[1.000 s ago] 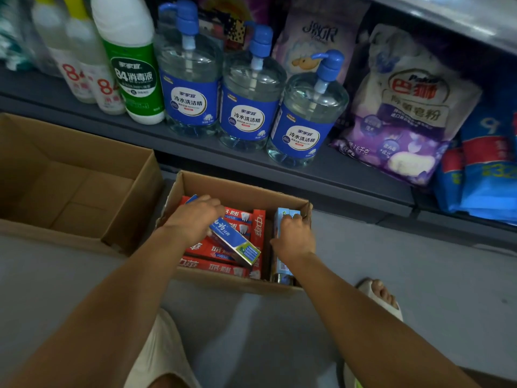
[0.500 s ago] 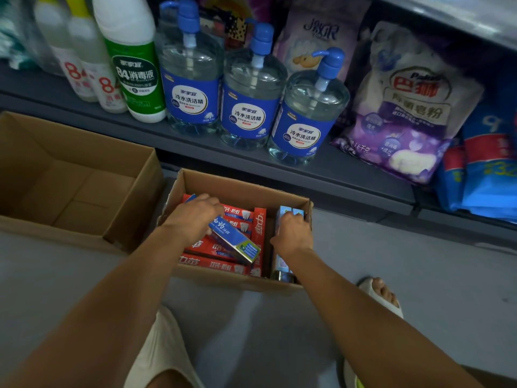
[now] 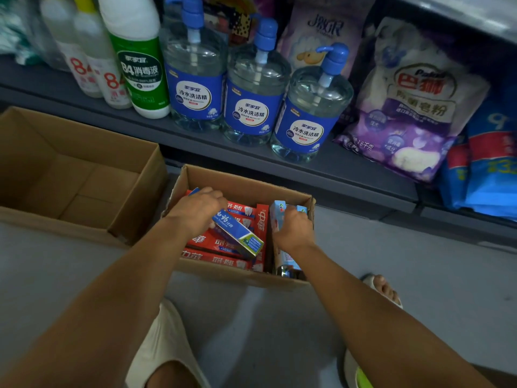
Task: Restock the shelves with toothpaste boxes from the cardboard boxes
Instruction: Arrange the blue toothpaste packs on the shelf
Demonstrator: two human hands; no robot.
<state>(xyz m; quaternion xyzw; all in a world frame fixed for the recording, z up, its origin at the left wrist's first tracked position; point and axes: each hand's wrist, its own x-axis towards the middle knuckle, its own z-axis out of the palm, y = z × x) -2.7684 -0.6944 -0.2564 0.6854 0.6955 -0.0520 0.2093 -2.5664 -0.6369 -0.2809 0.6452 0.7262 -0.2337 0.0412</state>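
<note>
Little is changing since the earlier frame: the right hand (image 3: 293,231) is edging slightly deeper onto the light-blue toothpaste boxes (image 3: 278,212) standing at the right edge of the cardboard box (image 3: 240,186), fingers curling around them. The left hand (image 3: 195,211) is gripping a blue toothpaste box (image 3: 237,231) above the red ones (image 3: 223,247). The tightly wedged upright boxes are likely jamming or slipping during lifting.

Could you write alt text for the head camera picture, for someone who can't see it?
Seen from above, a person's left hand grips a blue toothpaste box over red ones in an open cardboard box on the floor, while the right hand holds a light blue box at its right side. Behind, a shelf holds pump bottles.
</note>
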